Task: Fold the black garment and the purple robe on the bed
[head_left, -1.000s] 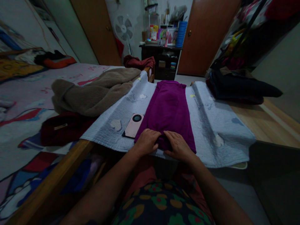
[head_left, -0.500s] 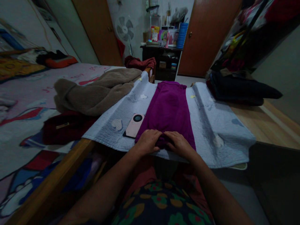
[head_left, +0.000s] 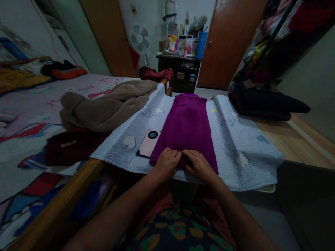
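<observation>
A purple garment (head_left: 187, 122) lies folded into a long strip on a pale blue quilted cloth (head_left: 230, 146), its narrower end away from me. At its near edge, my left hand (head_left: 167, 162) has its fingers curled over the fabric. My right hand (head_left: 199, 164) is right beside it, fingers bent onto the same edge with the thumb tucked low. The fingertips of both hands almost meet, and the cloth beneath them is partly hidden. Close to the garment's left side rests a pink phone (head_left: 149, 144) with a round black camera ring.
On the left, a brown plush garment (head_left: 107, 108) and a dark red garment (head_left: 75, 146) lie on the bed (head_left: 34, 101). Dark folded clothes (head_left: 267, 101) are stacked on a wooden surface (head_left: 277, 136) at the right. A fan (head_left: 140, 38) and a dark cabinet (head_left: 179, 69) stand farther back.
The fingers of my left hand have curled in more tightly at the garment's near edge. My right hand stays on that edge. The whole view has shifted slightly.
</observation>
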`<state>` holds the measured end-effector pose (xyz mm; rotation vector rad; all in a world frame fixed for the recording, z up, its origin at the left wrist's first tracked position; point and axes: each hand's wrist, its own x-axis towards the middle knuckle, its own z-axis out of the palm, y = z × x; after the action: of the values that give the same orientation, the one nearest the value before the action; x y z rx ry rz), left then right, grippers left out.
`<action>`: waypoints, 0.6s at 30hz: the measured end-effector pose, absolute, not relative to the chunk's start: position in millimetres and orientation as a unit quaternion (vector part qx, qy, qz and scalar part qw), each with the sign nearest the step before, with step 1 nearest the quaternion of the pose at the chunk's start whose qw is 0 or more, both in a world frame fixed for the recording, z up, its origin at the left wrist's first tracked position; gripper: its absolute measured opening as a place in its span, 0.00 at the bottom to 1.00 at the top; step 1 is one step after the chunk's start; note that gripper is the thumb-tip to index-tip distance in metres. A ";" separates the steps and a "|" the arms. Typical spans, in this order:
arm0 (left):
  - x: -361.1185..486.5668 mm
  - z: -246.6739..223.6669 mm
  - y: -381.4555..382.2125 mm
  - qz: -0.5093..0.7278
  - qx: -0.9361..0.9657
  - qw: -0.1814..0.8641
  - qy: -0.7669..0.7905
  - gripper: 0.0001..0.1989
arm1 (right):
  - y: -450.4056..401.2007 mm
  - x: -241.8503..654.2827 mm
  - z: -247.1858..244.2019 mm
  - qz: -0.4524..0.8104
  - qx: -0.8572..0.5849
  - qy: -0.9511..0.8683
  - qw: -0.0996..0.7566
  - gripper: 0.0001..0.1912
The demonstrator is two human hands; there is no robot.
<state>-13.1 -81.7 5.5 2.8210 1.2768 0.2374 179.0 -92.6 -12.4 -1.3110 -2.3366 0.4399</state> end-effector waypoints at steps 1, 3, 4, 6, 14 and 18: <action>-11.9 4.9 -83.2 0.081 0.907 0.012 0.414 0.16 | -92.9 178.6 -12.0 0.157 -0.473 -0.841 0.211 0.31; -10.7 3.1 -86.5 0.092 0.903 0.008 0.420 0.15 | -93.5 178.3 -12.1 0.154 -0.473 -0.841 0.211 0.31; -10.8 1.9 -88.2 0.098 0.901 0.009 0.423 0.16 | -93.6 178.3 -12.6 0.153 -0.472 -0.842 0.211 0.31; -11.7 -0.9 -90.7 0.111 0.897 0.018 0.427 0.20 | -93.6 178.5 -14.0 0.152 -0.472 -0.843 0.210 0.31; -16.2 -10.0 -85.6 0.132 0.899 0.025 0.417 0.25 | -98.1 175.9 -9.5 0.148 -0.479 -0.837 0.218 0.33; -19.1 -6.5 -78.5 0.116 0.906 0.025 0.407 0.15 | -100.2 169.7 -8.0 0.131 -0.506 -0.831 0.190 0.35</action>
<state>-19.1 -78.5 -6.5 2.8007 1.2597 0.3600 169.7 -100.2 -8.0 -1.4220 -2.3369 0.3672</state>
